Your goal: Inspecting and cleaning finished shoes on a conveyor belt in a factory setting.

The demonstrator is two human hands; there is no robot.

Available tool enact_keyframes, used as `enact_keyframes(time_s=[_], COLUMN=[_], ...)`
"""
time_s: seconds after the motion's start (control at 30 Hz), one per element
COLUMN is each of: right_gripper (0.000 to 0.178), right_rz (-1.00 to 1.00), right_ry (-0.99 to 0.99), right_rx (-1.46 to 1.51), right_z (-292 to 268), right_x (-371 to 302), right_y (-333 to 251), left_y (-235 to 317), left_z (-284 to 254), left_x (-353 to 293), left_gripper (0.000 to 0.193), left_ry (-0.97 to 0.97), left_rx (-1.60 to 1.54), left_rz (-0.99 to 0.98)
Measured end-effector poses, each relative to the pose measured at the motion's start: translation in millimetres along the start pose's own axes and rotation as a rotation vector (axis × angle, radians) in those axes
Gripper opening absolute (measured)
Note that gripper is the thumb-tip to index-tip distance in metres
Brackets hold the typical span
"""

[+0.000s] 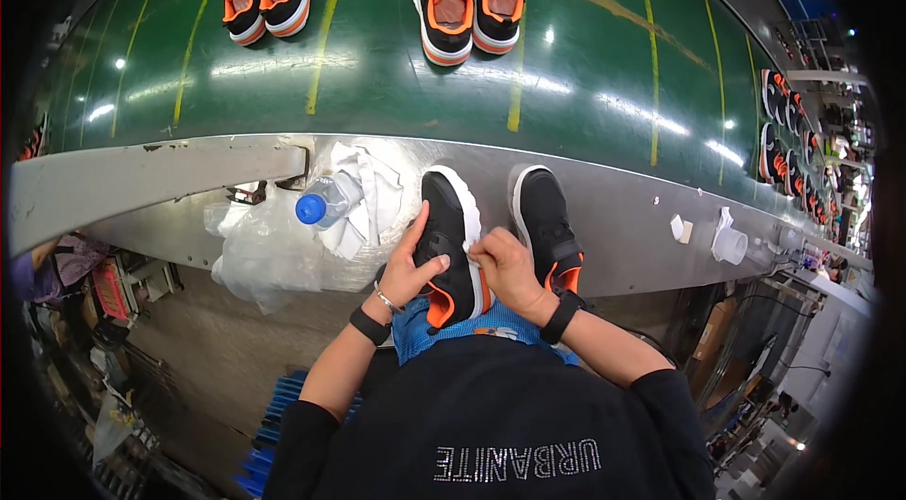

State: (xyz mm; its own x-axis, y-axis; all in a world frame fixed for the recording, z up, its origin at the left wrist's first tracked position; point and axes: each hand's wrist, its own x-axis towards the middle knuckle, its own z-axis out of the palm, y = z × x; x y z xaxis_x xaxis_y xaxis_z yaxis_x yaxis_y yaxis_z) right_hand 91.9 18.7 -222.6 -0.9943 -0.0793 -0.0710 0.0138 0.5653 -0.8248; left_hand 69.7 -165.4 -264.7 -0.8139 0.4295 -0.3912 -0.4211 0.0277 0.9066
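A black sneaker (442, 236) with an orange lining and white sole is tilted at the near edge of the metal ledge. My left hand (408, 264) grips it from the left, thumb across the upper. Against the white sole on its right side, my right hand (513, 274) is closed with the fingertips pinched together; whatever they hold, if anything, is too small to make out. Just right of that, a matching sneaker (543, 208) rests on the ledge, its orange opening toward me, partly behind my right wrist.
Beyond the metal ledge (623, 245) runs a green conveyor belt (377, 38) carrying sneaker pairs (444, 14). Left are a blue-capped bottle (321, 203), white cloth (373, 189), a clear plastic bag (269, 255) and a pale metal bar (160, 184). A clear cup (729, 245) lies right.
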Motion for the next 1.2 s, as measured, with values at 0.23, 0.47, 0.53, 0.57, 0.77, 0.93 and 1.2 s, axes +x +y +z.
enact_keyframes(time_s=[0.23, 0.47, 0.53, 0.57, 0.77, 0.93, 1.2], right_gripper=[0.005, 0.009, 0.006, 0.005, 0.004, 0.005, 0.008], right_rz=[0.082, -0.008, 0.102, 0.243, 0.337, 0.418, 0.210], right_ry=[0.050, -0.641, -0.371, -0.205, 0.220, 0.555, 0.610], right_rx=[0.217, 0.220, 0.245, 0.361, 0.488, 0.055, 0.526], right_z=[-24, -77, -122, -144, -217, -191, -152], right_x=[14, -40, -51, -57, -77, -93, -84], right_y=[-12, -12, -20, -13, 80, 216, 143], left_y=[9, 33, 39, 40, 42, 38, 39], left_z=[7, 18, 18, 21, 33, 42, 39], left_x=[4, 11, 15, 18, 24, 31, 25], left_gripper=[0.074, 0.070, 0.071, 0.071, 0.072, 0.073, 0.073], left_ry=[0.031, 0.082, 0.123, 0.122, 0.138, 0.181, 0.191], left_rx=[-0.178, -0.360, -0.393, -0.385, -0.278, -0.207, -0.180], left_rz=[-0.003, -0.011, 0.008, 0.016, 0.006, -0.114, -0.135])
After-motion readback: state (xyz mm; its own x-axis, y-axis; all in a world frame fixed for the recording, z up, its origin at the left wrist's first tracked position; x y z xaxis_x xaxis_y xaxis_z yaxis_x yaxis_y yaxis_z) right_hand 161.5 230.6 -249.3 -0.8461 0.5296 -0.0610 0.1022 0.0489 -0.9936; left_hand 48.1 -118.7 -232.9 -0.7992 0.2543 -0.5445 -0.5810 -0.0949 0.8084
